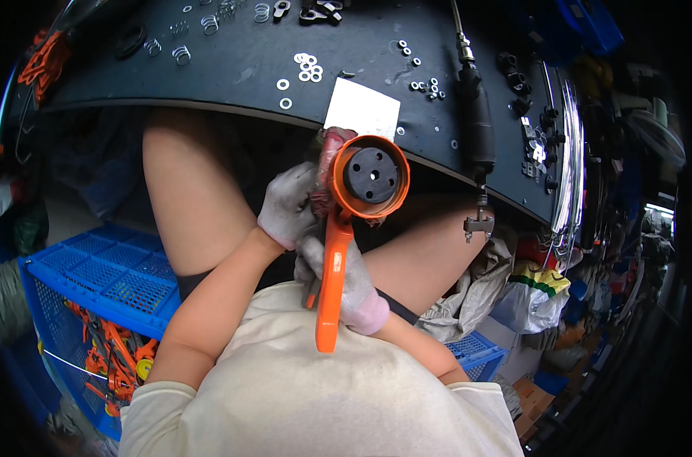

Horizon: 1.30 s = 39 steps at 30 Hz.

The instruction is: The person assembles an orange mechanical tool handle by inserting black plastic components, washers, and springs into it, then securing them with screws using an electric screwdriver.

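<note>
Assembly appears mid-step: right hand (351, 286) grips the orange tool (338, 251) by its handle over the lap, left hand (289, 206) closes around its round head, so seating the black disc (372, 174) probably needs a steady hold.

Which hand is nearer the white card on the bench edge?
Left hand, up by the orange tool's round head, just below the white card. Right hand grips the handle lower down.

Counter (231, 68) near edge is mostly open on the left; washers (306, 68) and a white card (362, 108) crowd the middle, black air tool (475, 122) blocks the right.
</note>
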Available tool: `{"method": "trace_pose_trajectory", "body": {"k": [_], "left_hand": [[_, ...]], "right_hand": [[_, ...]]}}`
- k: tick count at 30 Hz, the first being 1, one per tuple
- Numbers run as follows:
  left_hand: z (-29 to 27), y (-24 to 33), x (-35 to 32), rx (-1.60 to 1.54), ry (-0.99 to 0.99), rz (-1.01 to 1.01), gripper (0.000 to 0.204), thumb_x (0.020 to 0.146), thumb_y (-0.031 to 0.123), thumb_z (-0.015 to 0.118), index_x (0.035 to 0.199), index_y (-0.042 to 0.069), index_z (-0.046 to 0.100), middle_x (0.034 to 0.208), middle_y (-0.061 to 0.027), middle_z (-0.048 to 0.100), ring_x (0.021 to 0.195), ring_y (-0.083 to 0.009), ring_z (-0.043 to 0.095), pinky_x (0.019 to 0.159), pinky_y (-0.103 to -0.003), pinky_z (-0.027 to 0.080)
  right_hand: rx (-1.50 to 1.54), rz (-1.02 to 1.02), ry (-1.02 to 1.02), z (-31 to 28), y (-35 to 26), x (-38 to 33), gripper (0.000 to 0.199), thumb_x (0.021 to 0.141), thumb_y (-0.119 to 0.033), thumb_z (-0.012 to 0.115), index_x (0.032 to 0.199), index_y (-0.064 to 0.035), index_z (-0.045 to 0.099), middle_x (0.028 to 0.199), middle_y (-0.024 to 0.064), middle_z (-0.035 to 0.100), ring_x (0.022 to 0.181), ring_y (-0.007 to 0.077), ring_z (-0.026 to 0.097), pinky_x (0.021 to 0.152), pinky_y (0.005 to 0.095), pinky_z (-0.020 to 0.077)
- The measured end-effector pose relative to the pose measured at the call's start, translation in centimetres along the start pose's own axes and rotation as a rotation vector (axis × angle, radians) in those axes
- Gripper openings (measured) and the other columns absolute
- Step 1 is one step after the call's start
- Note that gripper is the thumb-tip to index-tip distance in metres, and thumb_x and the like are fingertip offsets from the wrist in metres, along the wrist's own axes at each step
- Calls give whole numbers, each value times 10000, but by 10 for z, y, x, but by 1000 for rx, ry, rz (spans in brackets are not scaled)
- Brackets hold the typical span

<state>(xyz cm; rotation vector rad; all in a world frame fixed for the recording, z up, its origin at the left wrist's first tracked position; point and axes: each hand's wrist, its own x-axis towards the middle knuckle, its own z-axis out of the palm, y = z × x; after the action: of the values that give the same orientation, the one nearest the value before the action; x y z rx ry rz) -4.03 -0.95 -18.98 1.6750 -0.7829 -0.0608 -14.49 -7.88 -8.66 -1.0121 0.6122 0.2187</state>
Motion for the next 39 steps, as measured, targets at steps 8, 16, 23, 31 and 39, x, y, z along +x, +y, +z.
{"method": "trace_pose_trajectory", "body": {"k": [8, 16, 23, 31, 39], "left_hand": [[-43, 44, -6, 56, -4, -178, 430, 668, 80, 719, 1075, 9, 600, 1015, -198, 612, 965, -351, 603, 878, -438, 484], [-37, 97, 58, 124, -123, 5, 891, 479, 220, 882, 1256, 11, 497, 1254, -135, 522, 1153, -289, 526, 1025, -395, 409], [-30, 86, 55, -33, -82, -31, 834, 427, 191, 932, 1155, 77, 542, 1154, -84, 529, 1115, -261, 522, 996, -369, 435], [-22, 79, 55, -50, -18, 19, 794, 464, 417, 913, 1100, 87, 570, 1082, -101, 596, 1064, -332, 535, 982, -449, 388], [-28, 81, 54, -89, -59, 31, 859, 438, 264, 954, 1166, 63, 546, 1172, -118, 534, 1130, -299, 529, 990, -394, 438]], "right_hand": [[-979, -563, 635, -73, -122, -32, 460, 895, -255, 624, 1286, -29, 534, 1117, 193, 617, 938, 285, 639, 828, 379, 514], [-1506, -406, 1042, -102, -150, 65, 515, 862, -355, 685, 1236, -22, 565, 1123, 222, 606, 1018, 391, 628, 881, 438, 506], [-32, -821, 306, -99, -169, 2, 409, 904, -255, 627, 1236, -31, 545, 995, 83, 591, 800, 154, 544, 642, 264, 445], [621, -566, -582, -62, -189, -6, 369, 745, -98, 698, 975, -137, 412, 795, 1, 505, 833, 135, 532, 715, 306, 491], [334, -871, -457, -65, -161, -7, 405, 782, -284, 747, 1027, -124, 467, 760, 29, 498, 763, 154, 476, 744, 326, 496]]}}
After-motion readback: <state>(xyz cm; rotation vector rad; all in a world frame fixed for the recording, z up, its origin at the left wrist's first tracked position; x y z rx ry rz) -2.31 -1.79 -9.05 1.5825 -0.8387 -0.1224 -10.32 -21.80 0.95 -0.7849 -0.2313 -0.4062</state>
